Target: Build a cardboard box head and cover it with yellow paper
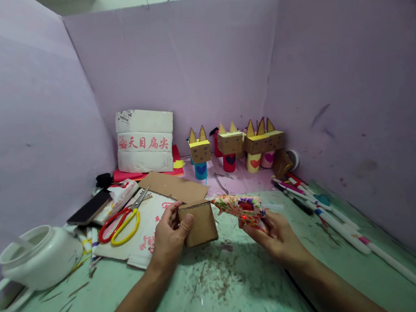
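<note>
Between the thumb and fingers of my left hand (172, 232) is a small brown cardboard box (200, 227), lifted above the table. My right hand (273, 233) is wrapped round the handle of a glue gun (241, 208) with a colourful floral pattern and a small red light. The gun's nozzle points left and is at the box's upper right corner; I cannot tell whether it touches. A clear stick protrudes from the gun's rear, and a dark cord runs down below my right wrist.
Cardboard cat figures (200, 153) stand along the back. To the left lie scissors (126, 225) with red and yellow handles, flat cardboard (174, 186), a phone (89, 207) and a white teapot (41, 257). Markers (336, 224) line the right wall. Brown scraps litter the table (225, 304).
</note>
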`<state>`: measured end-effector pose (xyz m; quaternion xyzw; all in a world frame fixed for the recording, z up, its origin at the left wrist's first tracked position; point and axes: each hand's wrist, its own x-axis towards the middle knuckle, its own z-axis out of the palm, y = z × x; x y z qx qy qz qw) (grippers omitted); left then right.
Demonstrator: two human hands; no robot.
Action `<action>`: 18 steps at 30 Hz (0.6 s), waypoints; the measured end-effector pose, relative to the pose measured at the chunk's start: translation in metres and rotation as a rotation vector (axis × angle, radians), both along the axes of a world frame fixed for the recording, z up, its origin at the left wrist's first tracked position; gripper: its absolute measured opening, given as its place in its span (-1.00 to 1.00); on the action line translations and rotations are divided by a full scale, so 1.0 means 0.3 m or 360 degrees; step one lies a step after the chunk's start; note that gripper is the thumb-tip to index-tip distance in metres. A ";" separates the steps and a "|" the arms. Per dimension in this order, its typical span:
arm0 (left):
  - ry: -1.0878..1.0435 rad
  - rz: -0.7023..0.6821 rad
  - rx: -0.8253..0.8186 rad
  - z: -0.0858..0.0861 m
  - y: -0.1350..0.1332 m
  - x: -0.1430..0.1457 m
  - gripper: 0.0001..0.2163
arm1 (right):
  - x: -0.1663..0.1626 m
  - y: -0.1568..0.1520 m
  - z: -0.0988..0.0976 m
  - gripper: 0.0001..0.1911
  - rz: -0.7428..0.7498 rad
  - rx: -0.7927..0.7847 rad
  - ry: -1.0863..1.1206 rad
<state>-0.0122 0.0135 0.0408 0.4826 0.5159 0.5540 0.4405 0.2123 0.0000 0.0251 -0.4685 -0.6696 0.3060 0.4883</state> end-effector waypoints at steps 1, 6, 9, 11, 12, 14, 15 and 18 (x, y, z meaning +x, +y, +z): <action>0.0011 -0.0008 -0.0001 0.001 0.000 0.000 -0.25 | 0.001 0.000 -0.002 -0.77 -0.0001 0.0005 0.0009; 0.0012 -0.0035 -0.0009 0.000 0.002 -0.001 -0.23 | 0.005 0.001 -0.003 -0.77 0.0022 0.0010 -0.0015; -0.0043 -0.0050 -0.0026 -0.004 0.001 -0.002 -0.23 | 0.005 0.000 -0.002 -0.76 0.0022 0.0012 -0.0054; -0.0102 -0.0079 -0.0037 -0.008 -0.001 -0.004 -0.24 | 0.006 0.001 0.002 -0.77 0.0005 0.0013 -0.0065; -0.0131 -0.0097 -0.0039 -0.010 -0.002 -0.004 -0.25 | 0.006 0.002 0.005 -0.78 -0.0002 0.0014 -0.0063; -0.0175 -0.0127 -0.0035 -0.013 -0.003 -0.005 -0.28 | 0.008 0.007 0.014 -0.80 0.0006 -0.0010 -0.0026; -0.0188 -0.0137 -0.0028 -0.015 -0.003 -0.006 -0.29 | 0.009 0.010 0.019 -0.79 0.0019 -0.0052 0.0013; -0.0207 -0.0169 -0.0008 -0.019 -0.004 -0.003 -0.31 | 0.015 0.028 0.031 -0.66 0.0055 -0.0262 0.0203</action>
